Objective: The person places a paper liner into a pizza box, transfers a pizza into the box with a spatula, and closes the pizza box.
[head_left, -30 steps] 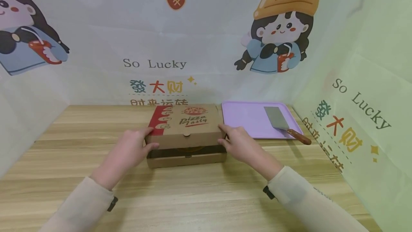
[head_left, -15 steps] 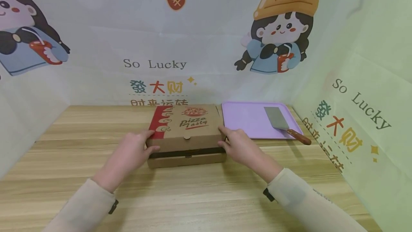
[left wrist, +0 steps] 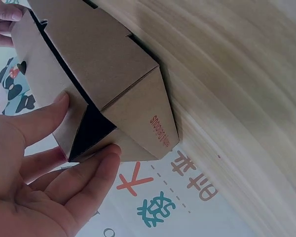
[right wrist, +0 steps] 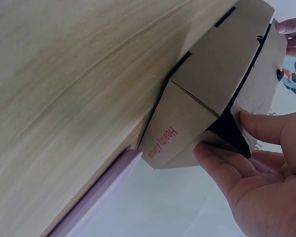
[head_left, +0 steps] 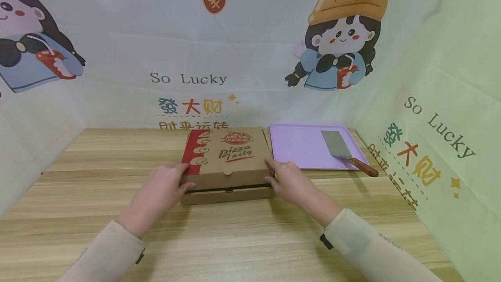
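Note:
A cardboard pizza box (head_left: 238,156) with a red printed strip lies on the wooden table, its lid (head_left: 211,181) lowered to a narrow gap above the front wall. At the lid's front left corner my left hand (head_left: 164,190) pinches the flap, thumb on the front face and fingers at the side. My right hand (head_left: 295,186) grips the front right corner in the same way. In the left wrist view a dark gap shows between the lid flap and the box side (left wrist: 138,116). The right wrist view has a like gap beside the fingers (right wrist: 217,160). The box's inside is hidden.
Right of the box a purple tray (head_left: 293,147) lies close by. A spatula (head_left: 337,145) with a wooden handle rests on it, the handle reaching past the tray's front rim. Printed cloth (head_left: 258,55) hangs behind the wooden table (head_left: 235,238) and along its sides.
The lid has come down at the front, and the gap over the box's front wall has narrowed. Both hands have moved slightly down with it, still holding its corners.

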The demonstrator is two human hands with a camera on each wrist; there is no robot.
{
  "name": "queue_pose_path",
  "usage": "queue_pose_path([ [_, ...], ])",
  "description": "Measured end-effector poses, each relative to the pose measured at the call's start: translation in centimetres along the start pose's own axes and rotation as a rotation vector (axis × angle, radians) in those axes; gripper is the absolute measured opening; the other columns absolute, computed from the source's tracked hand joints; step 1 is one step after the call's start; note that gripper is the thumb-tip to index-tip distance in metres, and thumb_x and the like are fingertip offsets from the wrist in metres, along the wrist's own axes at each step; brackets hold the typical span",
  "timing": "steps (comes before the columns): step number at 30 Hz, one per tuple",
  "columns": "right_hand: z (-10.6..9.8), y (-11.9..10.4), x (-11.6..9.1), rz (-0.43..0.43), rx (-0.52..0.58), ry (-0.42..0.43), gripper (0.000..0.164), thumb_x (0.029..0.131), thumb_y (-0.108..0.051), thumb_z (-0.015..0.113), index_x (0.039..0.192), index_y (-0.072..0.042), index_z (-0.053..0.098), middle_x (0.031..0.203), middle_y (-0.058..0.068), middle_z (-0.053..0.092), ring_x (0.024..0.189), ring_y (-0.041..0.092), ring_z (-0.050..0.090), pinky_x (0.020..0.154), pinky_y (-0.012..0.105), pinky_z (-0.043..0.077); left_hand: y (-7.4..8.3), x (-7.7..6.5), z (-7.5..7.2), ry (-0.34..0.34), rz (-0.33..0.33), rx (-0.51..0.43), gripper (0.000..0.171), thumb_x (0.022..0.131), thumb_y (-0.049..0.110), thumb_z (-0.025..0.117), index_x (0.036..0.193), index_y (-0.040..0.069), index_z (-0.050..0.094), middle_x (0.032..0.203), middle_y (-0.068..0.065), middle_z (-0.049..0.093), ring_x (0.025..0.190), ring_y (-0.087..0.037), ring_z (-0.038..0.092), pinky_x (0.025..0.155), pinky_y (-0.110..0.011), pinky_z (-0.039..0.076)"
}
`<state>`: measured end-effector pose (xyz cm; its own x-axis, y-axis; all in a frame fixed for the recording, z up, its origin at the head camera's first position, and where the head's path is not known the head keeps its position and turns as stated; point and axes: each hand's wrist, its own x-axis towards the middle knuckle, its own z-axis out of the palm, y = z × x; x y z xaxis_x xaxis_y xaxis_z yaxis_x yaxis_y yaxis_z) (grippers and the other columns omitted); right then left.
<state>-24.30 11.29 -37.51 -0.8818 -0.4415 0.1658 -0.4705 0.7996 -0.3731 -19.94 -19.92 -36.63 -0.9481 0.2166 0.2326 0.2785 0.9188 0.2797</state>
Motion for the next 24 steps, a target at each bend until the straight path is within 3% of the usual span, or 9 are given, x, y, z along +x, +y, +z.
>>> queue_pose_path([
  [5,0.2,0.0,-0.1,-0.005,-0.009,0.0,0.053,0.102,-0.012,0.072,0.149,0.005,0.055,0.129,0.029,0.073,0.106,0.034,0.078,0.089,0.043,0.066,-0.1,-0.1,0.2,0.011,0.013,0.014,0.048,0.092,0.019,0.085,0.127,-0.008,0.067,0.111,-0.024,0.078,0.086,-0.029,0.076,0.082,-0.049,0.067],
  [10,0.4,0.1,-0.2,0.022,0.003,-0.03,0.056,0.102,-0.013,0.072,0.152,0.005,0.052,0.131,0.029,0.072,0.086,0.022,0.074,0.076,0.032,0.064,-0.1,-0.3,0.6,0.017,0.011,0.014,0.045,0.091,0.018,0.086,0.124,-0.008,0.068,0.116,-0.026,0.076,0.093,-0.035,0.076,0.087,-0.053,0.066],
  [13,0.4,0.1,-0.3,0.027,0.017,-0.039,0.058,0.102,-0.016,0.072,0.152,0.005,0.051,0.132,0.03,0.072,0.078,0.021,0.071,0.071,0.032,0.062,0.1,-0.3,0.7,0.005,-0.005,0.025,0.05,0.092,0.019,0.085,0.128,-0.009,0.066,0.126,-0.031,0.072,0.104,-0.043,0.076,0.092,-0.057,0.064],
  [16,0.4,-0.1,-0.5,0.025,0.009,-0.044,0.058,0.104,-0.02,0.07,0.152,0.006,0.05,0.144,0.031,0.064,0.105,0.033,0.078,0.092,0.04,0.066,0.4,-0.4,0.7,-0.029,-0.028,0.051,0.06,0.094,0.024,0.084,0.138,-0.01,0.061,0.141,-0.037,0.062,0.116,-0.05,0.072,0.097,-0.06,0.062],
  [19,0.3,-0.4,-0.7,0.013,-0.012,-0.052,0.058,0.106,-0.023,0.067,0.153,0.007,0.049,0.158,0.033,0.049,0.139,0.046,0.061,0.113,0.051,0.054,0.8,-0.6,0.6,-0.039,-0.007,0.094,0.068,0.095,0.029,0.082,0.144,-0.011,0.057,0.152,-0.039,0.052,0.13,-0.054,0.064,0.102,-0.061,0.058],
  [20,0.2,-0.6,-0.8,0.009,-0.023,-0.053,0.059,0.107,-0.025,0.066,0.153,0.007,0.049,0.162,0.033,0.044,0.145,0.047,0.053,0.117,0.053,0.049,0.8,-0.7,0.6,-0.033,0.01,0.108,0.069,0.096,0.031,0.082,0.145,-0.011,0.056,0.154,-0.039,0.051,0.133,-0.054,0.062,0.104,-0.061,0.057],
  [24,0.1,-1.1,-1.1,-0.012,-0.059,-0.061,0.061,0.108,-0.028,0.063,0.155,0.007,0.046,0.167,0.032,0.037,0.152,0.047,0.045,0.122,0.054,0.044,1.3,-1.1,0.5,-0.002,0.075,0.157,0.07,0.096,0.033,0.081,0.145,-0.01,0.057,0.156,-0.036,0.051,0.142,-0.054,0.054,0.112,-0.064,0.051],
])
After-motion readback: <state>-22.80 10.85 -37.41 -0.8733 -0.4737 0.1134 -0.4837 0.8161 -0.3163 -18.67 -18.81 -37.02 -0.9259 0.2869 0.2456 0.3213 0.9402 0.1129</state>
